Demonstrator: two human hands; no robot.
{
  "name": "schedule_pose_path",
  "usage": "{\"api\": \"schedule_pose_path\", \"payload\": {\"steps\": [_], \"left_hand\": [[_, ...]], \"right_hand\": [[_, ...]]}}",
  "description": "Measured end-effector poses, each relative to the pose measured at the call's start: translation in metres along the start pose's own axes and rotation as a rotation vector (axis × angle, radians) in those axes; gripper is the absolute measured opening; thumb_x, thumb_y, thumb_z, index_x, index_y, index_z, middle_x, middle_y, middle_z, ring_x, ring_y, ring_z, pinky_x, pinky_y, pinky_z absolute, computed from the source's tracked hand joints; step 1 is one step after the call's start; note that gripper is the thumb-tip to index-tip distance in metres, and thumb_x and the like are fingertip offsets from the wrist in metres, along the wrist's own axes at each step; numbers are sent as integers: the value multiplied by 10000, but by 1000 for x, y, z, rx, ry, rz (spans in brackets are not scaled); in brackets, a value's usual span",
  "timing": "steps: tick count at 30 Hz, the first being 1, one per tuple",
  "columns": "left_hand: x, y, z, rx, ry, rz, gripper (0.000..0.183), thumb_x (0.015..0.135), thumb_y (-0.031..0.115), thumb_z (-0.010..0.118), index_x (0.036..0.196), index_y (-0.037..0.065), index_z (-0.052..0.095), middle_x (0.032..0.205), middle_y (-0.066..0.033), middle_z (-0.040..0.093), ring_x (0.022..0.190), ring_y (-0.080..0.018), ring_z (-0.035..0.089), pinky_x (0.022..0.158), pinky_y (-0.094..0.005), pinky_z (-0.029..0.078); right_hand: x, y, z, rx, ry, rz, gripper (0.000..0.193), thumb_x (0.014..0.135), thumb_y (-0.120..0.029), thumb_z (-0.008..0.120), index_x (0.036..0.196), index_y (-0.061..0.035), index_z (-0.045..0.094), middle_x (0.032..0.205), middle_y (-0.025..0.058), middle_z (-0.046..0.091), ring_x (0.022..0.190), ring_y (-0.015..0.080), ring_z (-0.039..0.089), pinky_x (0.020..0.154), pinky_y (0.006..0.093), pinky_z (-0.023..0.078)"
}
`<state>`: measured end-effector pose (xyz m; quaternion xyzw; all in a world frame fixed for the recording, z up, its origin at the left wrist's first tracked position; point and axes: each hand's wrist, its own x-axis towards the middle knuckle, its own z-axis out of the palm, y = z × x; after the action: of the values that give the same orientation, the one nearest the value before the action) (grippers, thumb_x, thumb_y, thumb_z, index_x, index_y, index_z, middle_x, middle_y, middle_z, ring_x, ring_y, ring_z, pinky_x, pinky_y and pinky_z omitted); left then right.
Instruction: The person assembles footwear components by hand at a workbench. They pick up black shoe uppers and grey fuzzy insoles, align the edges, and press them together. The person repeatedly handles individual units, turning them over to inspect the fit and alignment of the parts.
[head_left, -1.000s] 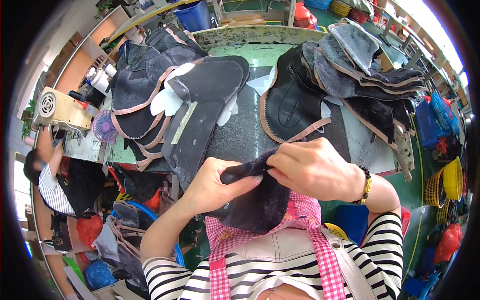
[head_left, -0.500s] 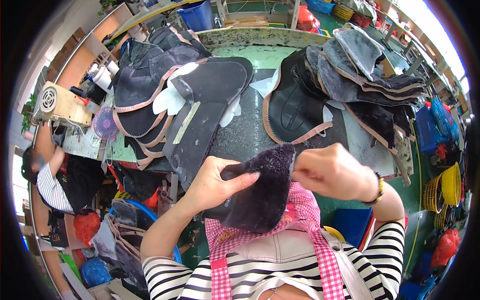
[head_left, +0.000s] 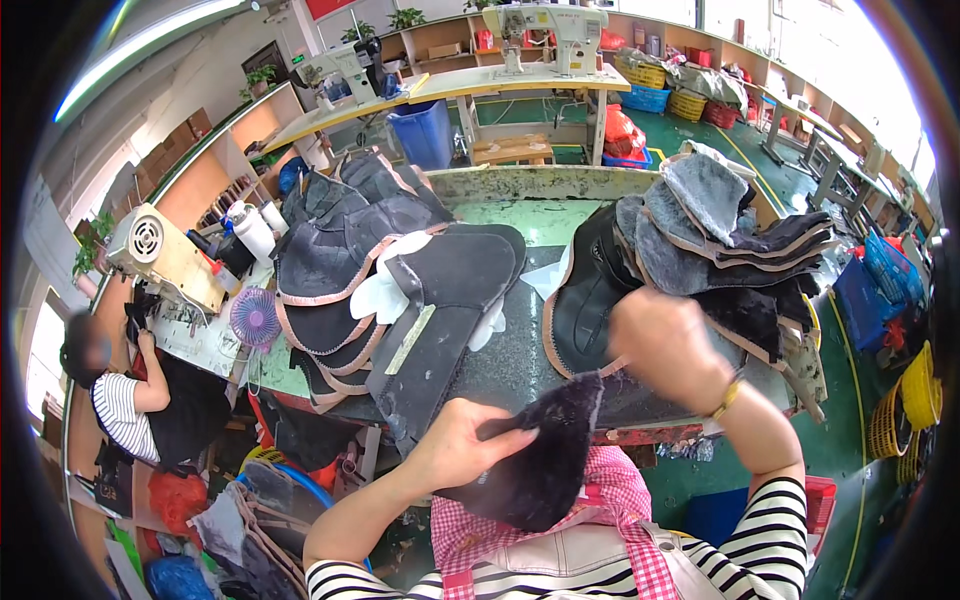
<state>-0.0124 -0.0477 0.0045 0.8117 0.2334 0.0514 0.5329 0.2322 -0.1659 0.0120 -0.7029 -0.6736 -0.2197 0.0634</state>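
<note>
My left hand (head_left: 462,445) grips a black fur-lined piece (head_left: 550,462), thumb on top of it, in front of my apron. From the upper corner of this piece a short tan strip (head_left: 614,367) runs up to my right hand (head_left: 665,338). That hand is closed on the strip and smeared by motion. Just beyond lies a black moulded piece (head_left: 585,318) with a tan toothed edge, partly hidden behind my right hand. A flat dark grey piece (head_left: 455,262) with white backing paper (head_left: 378,300) lies on the table to the left.
Stacks of tan-edged black pieces (head_left: 345,235) and grey fur-lined pieces (head_left: 690,245) cover the table's left and right. A purple fan (head_left: 255,318) and a cream machine (head_left: 165,260) stand at left, near a co-worker in a striped shirt (head_left: 125,415). Yellow baskets (head_left: 920,385) are at right.
My right hand has moved up and away from the black piece, and the tan strip now shows stretched between them. The view has tilted up, showing more of the room.
</note>
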Motion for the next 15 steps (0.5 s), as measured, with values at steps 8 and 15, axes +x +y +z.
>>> {"api": "schedule_pose_path", "payload": {"steps": [8, 15], "left_hand": [[44, 66, -9, -289, 258, 397, 280, 861, 217, 715, 1019, -13, 697, 877, -31, 700, 805, -47, 593, 722, -231, 481], [91, 66, -66, -816, -334, 1025, 276, 895, 211, 638, 1097, 23, 651, 1144, -123, 626, 1078, -245, 592, 957, -409, 454]], "right_hand": [[-55, -30, -2, 1098, -371, -166, 790, 707, -393, 807, 1328, -23, 489, 1371, 201, 470, 1280, 371, 434, 1063, 395, 352], [-45, 9, -98, 305, 240, 111, 561, 620, 47, 609, 1172, -51, 621, 1061, 154, 656, 844, 312, 658, 755, 356, 542]]}}
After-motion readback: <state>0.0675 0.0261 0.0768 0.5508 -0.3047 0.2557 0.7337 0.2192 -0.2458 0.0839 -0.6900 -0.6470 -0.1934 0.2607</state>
